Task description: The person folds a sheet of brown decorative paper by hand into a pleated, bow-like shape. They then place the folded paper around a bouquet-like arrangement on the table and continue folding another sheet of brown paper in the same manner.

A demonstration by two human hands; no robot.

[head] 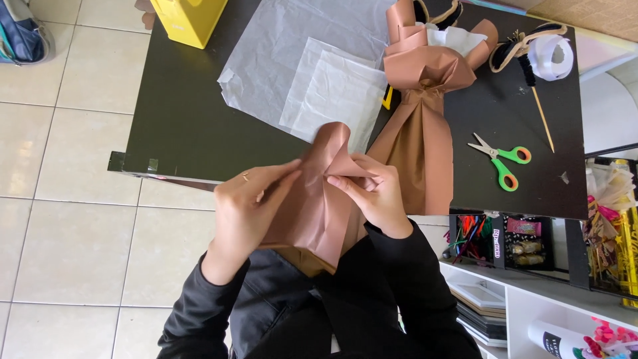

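In the head view, the left hand and the right hand both pinch a sheet of rose-brown wrapping paper, fingers clamped on its folds, held just off the near edge of the black surface (above the person's dark sleeves). On the surface lie white tissue sheets, a wrapped brown paper bouquet form, green-handled scissors, a roll of white ribbon and a wooden skewer. A yellow box stands at the far corner. To the right, a dark bin holds coloured pipe cleaners and small packets.
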